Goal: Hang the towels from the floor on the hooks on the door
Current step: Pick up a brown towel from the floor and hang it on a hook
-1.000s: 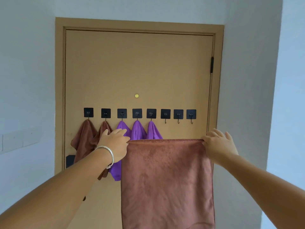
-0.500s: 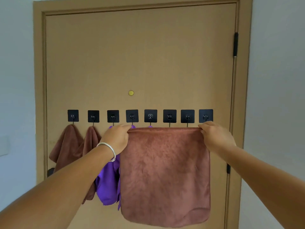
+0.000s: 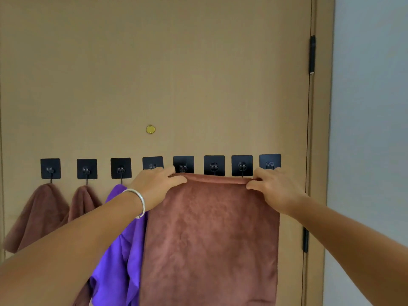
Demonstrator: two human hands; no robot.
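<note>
Closest to the camera are the two forearms reaching up and forward. The left wrist has a silver bangle (image 3: 138, 202) on it. Left hand (image 3: 155, 186) is closed on the top left corner of the brown towel (image 3: 209, 235), fingers curled over the folded top edge, so that grip is pinching the cloth. Right hand (image 3: 272, 187) does the same at the top right corner, fingers pressed on the hem with the thumb behind it.

The towel is held out flat between both hands, top edge stretched level and sitting just under the row of black hooks (image 3: 214, 165) on the door (image 3: 154, 74). It hangs straight down in front of the door and runs out of the bottom of the frame. Can't tell if its edge is actually caught on any hook, the hem covers the hook tips of the three or so above it.

Just behind and left of it, a purple towel (image 3: 117, 250) hangs down, partly covered by the left arm. Further left two more brown ones (image 3: 42, 215) hang bunched from the first two hooks.

On the door itself there are eight square hook pads in a line, a small brass peephole (image 3: 150, 129) above them, and black hinges (image 3: 312, 54) on the right edge next to the pale wall (image 3: 371, 129)
</note>
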